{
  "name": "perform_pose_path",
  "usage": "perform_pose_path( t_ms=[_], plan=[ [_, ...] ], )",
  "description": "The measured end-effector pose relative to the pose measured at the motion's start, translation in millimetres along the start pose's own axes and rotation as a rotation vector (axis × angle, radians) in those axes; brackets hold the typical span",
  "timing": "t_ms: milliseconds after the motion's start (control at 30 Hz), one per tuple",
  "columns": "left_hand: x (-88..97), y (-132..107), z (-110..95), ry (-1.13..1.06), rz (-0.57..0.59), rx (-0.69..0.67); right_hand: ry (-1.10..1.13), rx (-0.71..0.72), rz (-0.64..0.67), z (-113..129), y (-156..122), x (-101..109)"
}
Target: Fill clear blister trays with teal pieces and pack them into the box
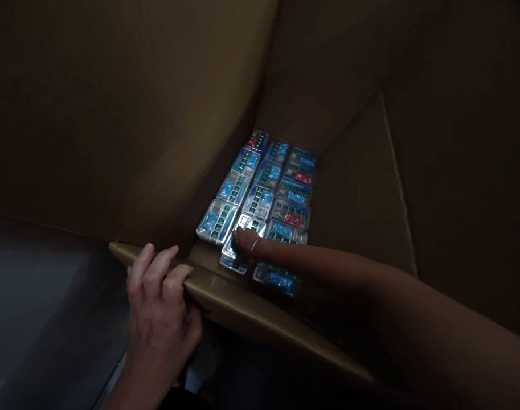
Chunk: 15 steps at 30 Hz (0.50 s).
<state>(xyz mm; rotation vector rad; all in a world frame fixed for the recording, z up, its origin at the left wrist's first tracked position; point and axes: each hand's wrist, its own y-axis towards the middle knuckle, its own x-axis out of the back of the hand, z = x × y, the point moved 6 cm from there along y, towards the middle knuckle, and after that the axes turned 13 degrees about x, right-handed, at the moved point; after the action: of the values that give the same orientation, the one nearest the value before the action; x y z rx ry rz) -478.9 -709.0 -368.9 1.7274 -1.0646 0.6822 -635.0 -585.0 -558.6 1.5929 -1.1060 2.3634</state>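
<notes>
I look down into a deep brown cardboard box (353, 188). Several clear plastic blister packs (268, 182) with blue, green and red contents lie in rows on its floor. My right hand (245, 240) reaches far down inside, its arm stretched from the lower right. It rests on a clear pack (242, 228) at the near end of the rows, fingers closed on its edge. A thin bracelet sits at that wrist. My left hand (159, 296) grips the box's near rim (225, 296), fingers curled over the cardboard edge.
Tall cardboard walls rise on the left, back and right of the box. A bare strip of box floor lies right of the packs. A dim grey surface (41, 319) lies outside the box at lower left.
</notes>
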Motion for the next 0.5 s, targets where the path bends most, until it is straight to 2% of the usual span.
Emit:
perform_pose_path(
  t_ms=[200, 333, 400, 500],
  plan=[
    [0.0, 1.1, -1.4, 0.002, -0.002, 0.014, 0.112, -0.034, 0.103, -17.5, 20.6, 22.5],
    [-0.3, 1.6, -1.2, -0.001, -0.002, 0.020, 0.149, -0.143, 0.021, -42.0, 20.5, 38.4],
    [-0.3, 1.6, -1.0, 0.001, -0.007, 0.012, 0.186, -0.198, -0.030, -52.7, 15.1, 36.1],
    [-0.1, 1.9, 0.2, -0.003, -0.003, 0.021, 0.330, -0.229, 0.008, -63.6, 10.7, 16.7]
  ],
)
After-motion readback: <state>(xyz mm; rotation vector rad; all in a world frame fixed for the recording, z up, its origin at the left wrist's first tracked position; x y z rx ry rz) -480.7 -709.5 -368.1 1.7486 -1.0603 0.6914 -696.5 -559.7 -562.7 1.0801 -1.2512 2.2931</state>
